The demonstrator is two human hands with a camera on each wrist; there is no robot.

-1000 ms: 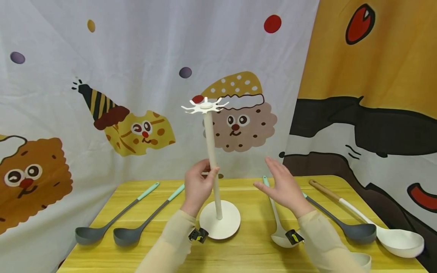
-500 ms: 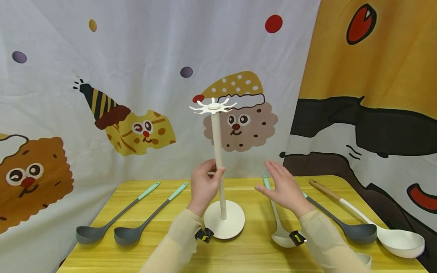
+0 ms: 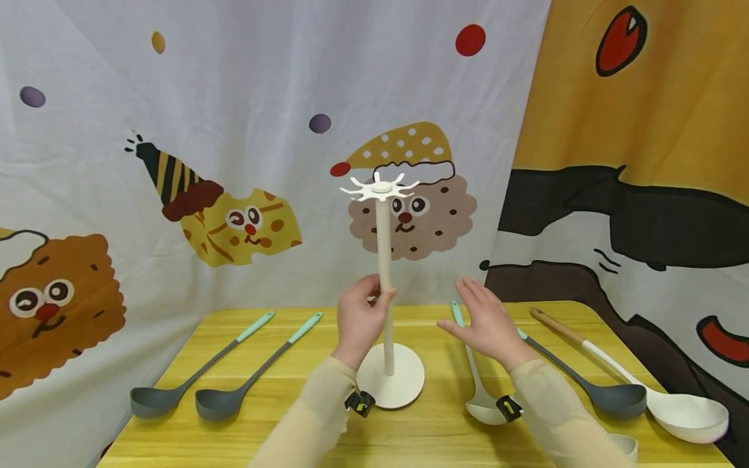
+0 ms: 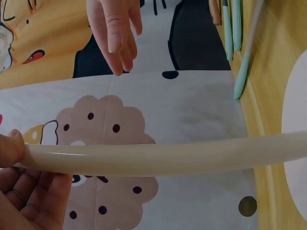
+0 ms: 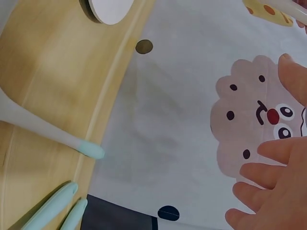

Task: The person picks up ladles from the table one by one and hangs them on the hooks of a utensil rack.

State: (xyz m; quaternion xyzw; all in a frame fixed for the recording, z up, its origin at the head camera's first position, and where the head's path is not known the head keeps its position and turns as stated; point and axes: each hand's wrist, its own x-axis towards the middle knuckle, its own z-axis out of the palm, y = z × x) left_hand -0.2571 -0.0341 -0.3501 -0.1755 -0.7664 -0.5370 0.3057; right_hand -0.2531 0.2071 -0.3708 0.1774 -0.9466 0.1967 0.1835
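Observation:
A white utensil stand [image 3: 383,244] with a ring of hooks on top and a round base [image 3: 404,383] stands near the table's middle. My left hand [image 3: 364,318] grips its pole between thumb and fingers, around mid-height. In the left wrist view the pole [image 4: 144,159] crosses the frame, the left hand [image 4: 36,191] around its end at the left edge. My right hand [image 3: 488,328] hovers to the right of the stand, fingers straight, touching nothing. Under it lies a pale ladle [image 3: 476,383] with a mint handle; the right wrist view shows the spread hand [image 5: 273,187] too.
Two dark grey ladles [image 3: 158,400] [image 3: 219,402] with mint handles lie at left on the wooden table [image 3: 281,429]. At right lie another grey ladle [image 3: 617,400] and a white ladle [image 3: 687,413] with a wooden handle. A pale bowl-shaped piece [image 3: 626,445] is partly hidden by the right sleeve.
My left hand has shifted the stand to the right, its top more than its base, so the pole now leans less. The right hand has stayed nearly in place.

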